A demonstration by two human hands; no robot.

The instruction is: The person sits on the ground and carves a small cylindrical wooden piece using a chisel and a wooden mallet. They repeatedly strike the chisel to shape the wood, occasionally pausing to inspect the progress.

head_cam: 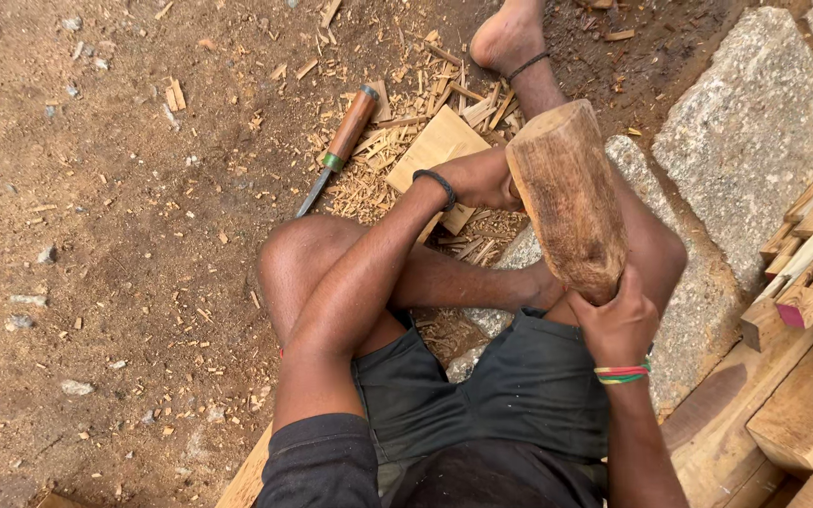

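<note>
My right hand (618, 325) grips the handle end of a thick wooden mallet (568, 198), raised with its broad head pointing away from me. My left hand (484, 179) reaches forward past my knee, fingers closed, mostly hidden behind the mallet head; what it holds cannot be seen. It sits over a flat pale wooden piece (435, 146) lying among wood chips. A chisel with a brown wooden handle (339, 150) lies on the dirt to the left of that piece, apart from both hands.
Wood chips and shavings (397, 103) cover the ground ahead. Large grey stone blocks (750, 127) lie at the right. Stacked timber pieces (811, 282) sit at the far right. My bare foot (510, 38) rests ahead. Bare dirt with small stones spreads left.
</note>
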